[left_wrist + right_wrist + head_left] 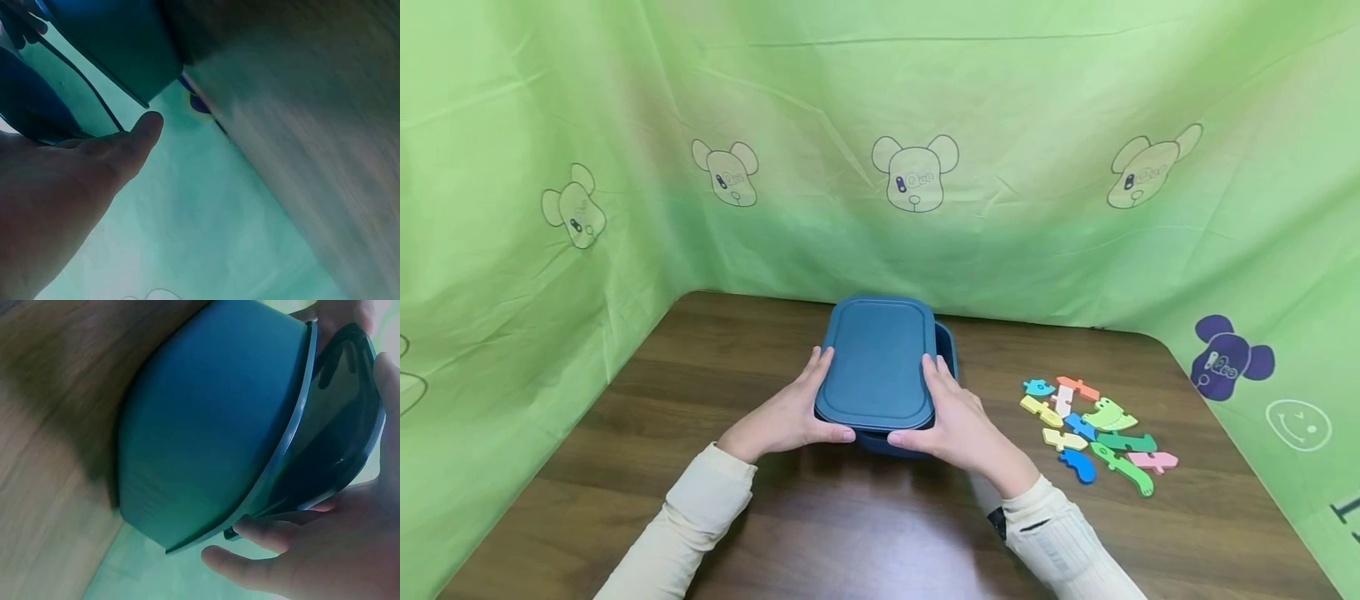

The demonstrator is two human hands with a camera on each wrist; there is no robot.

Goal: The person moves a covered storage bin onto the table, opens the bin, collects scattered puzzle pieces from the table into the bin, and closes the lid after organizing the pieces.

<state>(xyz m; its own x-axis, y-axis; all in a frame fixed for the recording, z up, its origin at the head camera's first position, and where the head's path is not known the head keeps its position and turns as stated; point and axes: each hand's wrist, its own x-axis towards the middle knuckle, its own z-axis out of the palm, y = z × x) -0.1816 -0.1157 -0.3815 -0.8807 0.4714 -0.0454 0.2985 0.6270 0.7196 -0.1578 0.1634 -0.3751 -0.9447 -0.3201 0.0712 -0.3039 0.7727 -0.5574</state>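
A blue-teal rectangular lid is held by its two long sides, my left hand on the left edge and my right hand on the right edge. Both thumbs lie along its near edge. Below it stands a deep blue box, mostly hidden by the lid in the head view, with its rim showing at the right. In the right wrist view a gap separates the lid from the box's rim, and the lid sits tilted over the opening. The left wrist view also shows this gap beside the left thumb.
To the right on the brown wooden table lie several flat colourful puzzle pieces, among them a green frog-like head piece and a pink piece. A green curtain with bear prints stands around the table's back and sides.
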